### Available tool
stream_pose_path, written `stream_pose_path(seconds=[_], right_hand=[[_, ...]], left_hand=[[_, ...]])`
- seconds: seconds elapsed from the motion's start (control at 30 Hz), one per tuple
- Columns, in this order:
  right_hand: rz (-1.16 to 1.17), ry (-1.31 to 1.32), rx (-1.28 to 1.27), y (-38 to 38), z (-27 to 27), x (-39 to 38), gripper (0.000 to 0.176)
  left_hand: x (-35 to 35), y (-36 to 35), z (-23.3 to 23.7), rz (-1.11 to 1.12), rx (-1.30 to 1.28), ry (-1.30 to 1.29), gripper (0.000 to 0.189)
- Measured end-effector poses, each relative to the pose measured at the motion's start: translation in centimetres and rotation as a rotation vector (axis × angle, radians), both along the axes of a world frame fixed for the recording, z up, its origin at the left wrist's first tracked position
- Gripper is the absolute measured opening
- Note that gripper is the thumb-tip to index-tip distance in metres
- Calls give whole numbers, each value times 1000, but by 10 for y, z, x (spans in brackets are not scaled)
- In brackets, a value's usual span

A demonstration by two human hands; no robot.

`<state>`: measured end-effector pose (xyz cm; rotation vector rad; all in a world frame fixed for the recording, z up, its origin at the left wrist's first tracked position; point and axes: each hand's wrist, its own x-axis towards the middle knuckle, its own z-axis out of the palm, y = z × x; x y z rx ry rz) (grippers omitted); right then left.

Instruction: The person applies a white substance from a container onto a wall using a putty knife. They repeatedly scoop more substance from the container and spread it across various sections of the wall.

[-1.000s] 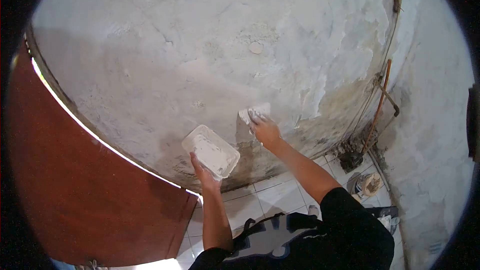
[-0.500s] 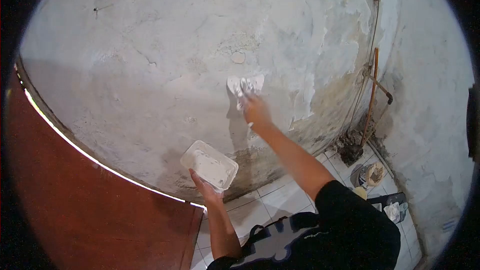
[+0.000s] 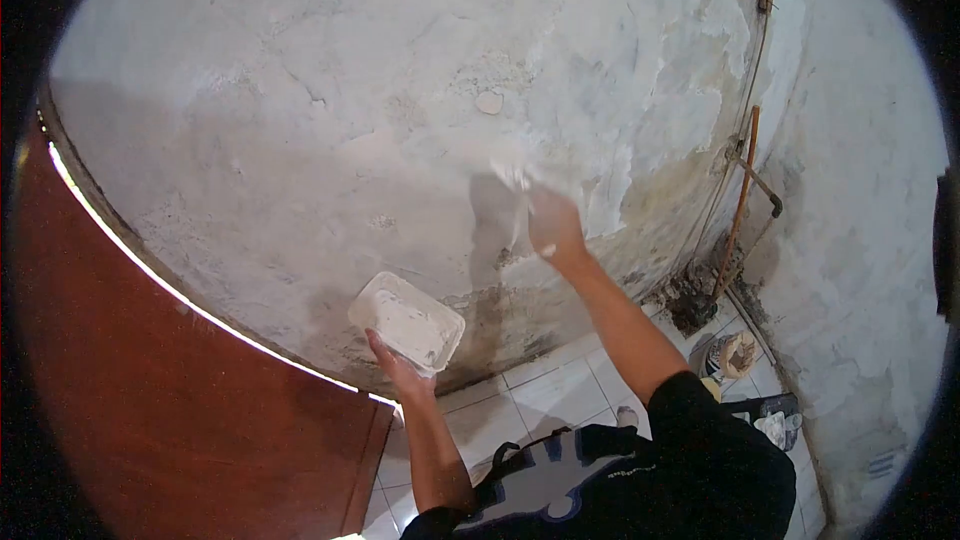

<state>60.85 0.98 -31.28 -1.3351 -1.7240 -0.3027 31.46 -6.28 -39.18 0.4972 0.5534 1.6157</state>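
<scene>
Head: tray [image 3: 373, 303] in left hand [image 3: 403, 372]

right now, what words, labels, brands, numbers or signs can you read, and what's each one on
None can be read.
Shirt: small pale marks like lettering, too small to read.
Container: dark side markings, too small to tell if they are text.
Right wall: bluish marks, too unclear to read.
Tub: no text seen.

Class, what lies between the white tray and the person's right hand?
In the head view, only wall, with a dark shadow across it, lies between the tray and right hand.
</scene>
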Motion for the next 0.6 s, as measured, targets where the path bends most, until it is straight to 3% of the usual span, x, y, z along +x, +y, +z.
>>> stream_pose_path(seconds=[0.1,0.23,0.4,0.5,0.6], right_hand=[[-70,-48,106,-4,82,-19,53],[-163,-247,228,24,80,-40,41],[-145,-412,41,19,21,-38,40],[-130,-500,11,24,-62,-16,37],[-88,-469,-284,13,-121,3,38]], left_hand=[[10,0,7,-8,-41,2,75],[10,0,5,-6,-45,-15,78],[-3,-2,-7,-15,-70,-50,79],[2,-4,-1,17,-76,-29,78],[9,-2,-5,58,-91,0,76]])
